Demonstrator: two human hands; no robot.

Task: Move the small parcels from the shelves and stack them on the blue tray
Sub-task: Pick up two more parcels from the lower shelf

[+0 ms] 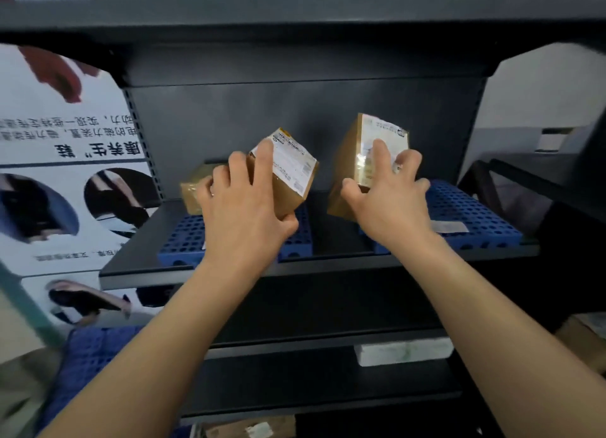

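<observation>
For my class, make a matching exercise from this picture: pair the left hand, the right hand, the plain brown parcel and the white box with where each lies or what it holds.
Column one:
1 left hand
2 right hand
3 plain brown parcel
4 white box

Column two:
A rests on the lower shelf
B grips the taller labelled parcel
C lies just behind the left hand
D grips the shorter labelled parcel

Pairs: 1-D, 2-B, 3-C, 4-A
</observation>
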